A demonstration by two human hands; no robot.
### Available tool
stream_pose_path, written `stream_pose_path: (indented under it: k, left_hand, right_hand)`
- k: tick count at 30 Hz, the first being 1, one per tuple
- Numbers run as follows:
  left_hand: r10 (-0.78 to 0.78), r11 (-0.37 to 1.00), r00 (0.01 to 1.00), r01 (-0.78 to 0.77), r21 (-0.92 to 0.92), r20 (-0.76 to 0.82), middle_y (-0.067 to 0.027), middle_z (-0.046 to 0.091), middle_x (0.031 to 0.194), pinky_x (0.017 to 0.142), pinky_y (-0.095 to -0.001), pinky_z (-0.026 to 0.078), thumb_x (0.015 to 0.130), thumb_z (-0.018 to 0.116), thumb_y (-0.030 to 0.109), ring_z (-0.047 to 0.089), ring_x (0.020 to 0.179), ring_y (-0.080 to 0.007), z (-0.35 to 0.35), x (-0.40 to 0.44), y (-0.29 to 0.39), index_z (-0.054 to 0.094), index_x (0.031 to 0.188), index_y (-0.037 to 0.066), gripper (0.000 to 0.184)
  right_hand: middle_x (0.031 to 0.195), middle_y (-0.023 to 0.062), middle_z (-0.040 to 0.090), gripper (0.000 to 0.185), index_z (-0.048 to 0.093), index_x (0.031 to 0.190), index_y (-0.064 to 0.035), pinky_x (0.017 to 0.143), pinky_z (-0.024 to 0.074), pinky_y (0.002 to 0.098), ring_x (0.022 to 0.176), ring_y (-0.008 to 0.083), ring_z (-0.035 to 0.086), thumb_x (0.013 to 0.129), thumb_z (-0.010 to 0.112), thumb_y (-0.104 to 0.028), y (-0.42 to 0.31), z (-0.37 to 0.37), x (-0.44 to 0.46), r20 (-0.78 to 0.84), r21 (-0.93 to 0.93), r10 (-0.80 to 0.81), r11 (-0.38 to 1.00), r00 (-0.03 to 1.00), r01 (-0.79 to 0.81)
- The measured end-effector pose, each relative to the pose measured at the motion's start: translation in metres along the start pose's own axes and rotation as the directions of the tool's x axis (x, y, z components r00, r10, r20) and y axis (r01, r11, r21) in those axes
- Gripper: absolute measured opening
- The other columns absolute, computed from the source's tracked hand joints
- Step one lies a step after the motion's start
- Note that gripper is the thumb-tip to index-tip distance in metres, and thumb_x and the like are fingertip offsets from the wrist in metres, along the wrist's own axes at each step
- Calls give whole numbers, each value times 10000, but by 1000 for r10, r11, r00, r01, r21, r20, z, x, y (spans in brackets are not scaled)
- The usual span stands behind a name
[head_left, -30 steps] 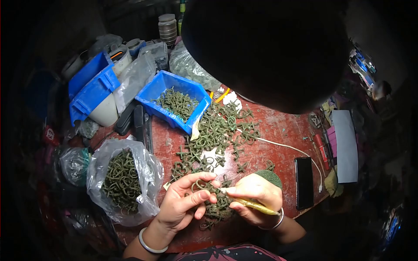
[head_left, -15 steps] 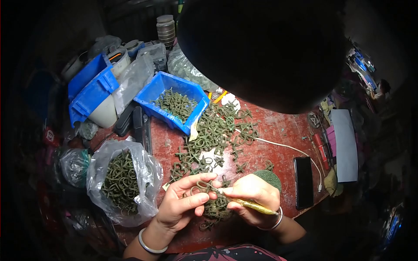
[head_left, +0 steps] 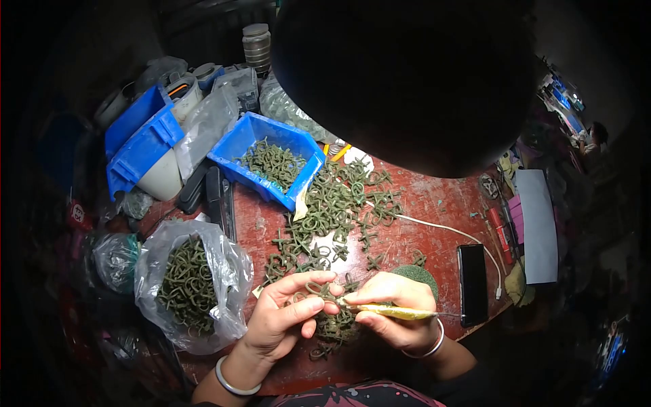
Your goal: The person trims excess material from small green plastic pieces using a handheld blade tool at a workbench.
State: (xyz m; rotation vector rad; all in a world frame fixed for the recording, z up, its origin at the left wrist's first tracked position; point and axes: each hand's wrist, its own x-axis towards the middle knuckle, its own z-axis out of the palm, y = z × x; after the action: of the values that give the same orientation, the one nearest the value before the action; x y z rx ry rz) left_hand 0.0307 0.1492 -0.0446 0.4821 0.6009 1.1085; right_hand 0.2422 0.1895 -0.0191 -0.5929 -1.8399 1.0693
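My left hand (head_left: 278, 319) pinches a dark green ring-shaped piece (head_left: 314, 287) between thumb and fingers. In my right hand (head_left: 405, 298) is a thin tool with a yellow wrapped handle (head_left: 407, 313); its fine rear end sticks out to the right. The tool's working end is hidden among the fingertips, close against the green ring. Beneath both hands lies a heap of similar green pieces (head_left: 332, 332). Behind my right hand a round green pad (head_left: 419, 277) is partly covered. More green rings (head_left: 325, 214) spread over the red tabletop beyond.
A blue bin (head_left: 227, 142) and a clear plastic bag (head_left: 234, 271) hold more green pieces. Another blue bin (head_left: 146, 146) leans at the left. On the right lie a phone (head_left: 472, 285), a white cable (head_left: 468, 235) and a red marker (head_left: 500, 236). A dark round shape blocks the upper view.
The yellow-handled tool has swung to lie flatter, and its thin rear end now shows past my right hand. My left hand keeps its pinch on the ring, with only a slight shift.
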Motion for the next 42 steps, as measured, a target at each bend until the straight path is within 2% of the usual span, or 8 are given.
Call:
stream_pose_path:
  k: [19,23,27,29,35,37,39,42]
  left_hand:
    - [46,997,998,-42,-64,51,-204,626,1124,498,-176,508,888,608,4,656,906,-187,-2,-1,-3,532,1250,-45,373]
    - [38,996,999,-35,-87,37,-210,625,1127,495,-177,508,889,610,13,655,906,-187,-2,-1,-4,535,1249,-41,371]
    - [61,995,997,-56,-80,54,-212,628,1121,496,-174,510,890,613,22,653,899,-185,-4,0,-5,540,1244,-40,367]
    - [69,994,996,-65,-90,49,-211,628,1121,496,-173,511,889,614,25,653,898,-184,-5,0,-6,542,1242,-40,365]
    - [65,995,997,-61,-79,46,-197,635,1101,497,-176,513,885,623,29,653,871,-178,-3,0,-6,547,1235,-38,365]
    - [55,995,998,-53,-84,14,-186,636,1084,495,-179,514,881,629,27,654,864,-181,-4,0,-6,549,1229,-38,362]
    - [63,995,997,-60,-75,34,-183,637,1076,494,-180,513,881,628,25,654,866,-181,-4,0,-6,550,1226,-37,359]
    - [65,996,997,-63,-61,33,-177,637,1061,493,-181,512,881,629,23,653,866,-179,-1,1,-4,547,1224,-35,358]
  right_hand:
    - [935,139,692,217,676,1024,27,693,510,297,777,214,659,811,689,-9,-1,-2,-2,-66,77,92,993,994,-87]
    - [933,149,687,209,669,1023,32,721,512,306,795,219,663,820,683,-13,-4,0,-1,35,115,76,990,997,-79]
    - [936,154,685,241,653,1047,38,717,516,310,794,233,666,817,692,-21,1,-1,-5,-61,130,100,987,993,-92]
    - [939,155,686,223,652,1035,37,721,515,307,799,229,666,819,682,-10,-4,1,-1,73,83,57,995,996,-63]
    - [944,151,688,273,648,1074,36,738,517,309,816,224,670,811,695,-18,3,0,-5,-66,111,110,989,992,-103]
    - [947,153,688,251,652,1064,37,733,516,300,816,219,670,822,683,-24,-2,1,-1,65,127,81,988,995,-88]
    - [949,151,689,233,660,1045,39,730,517,297,815,215,670,821,683,-20,-1,0,-3,55,133,103,985,993,-109]
    - [919,141,689,217,677,1014,34,697,513,294,779,217,666,805,700,-17,4,3,-7,-165,122,172,981,971,-153]
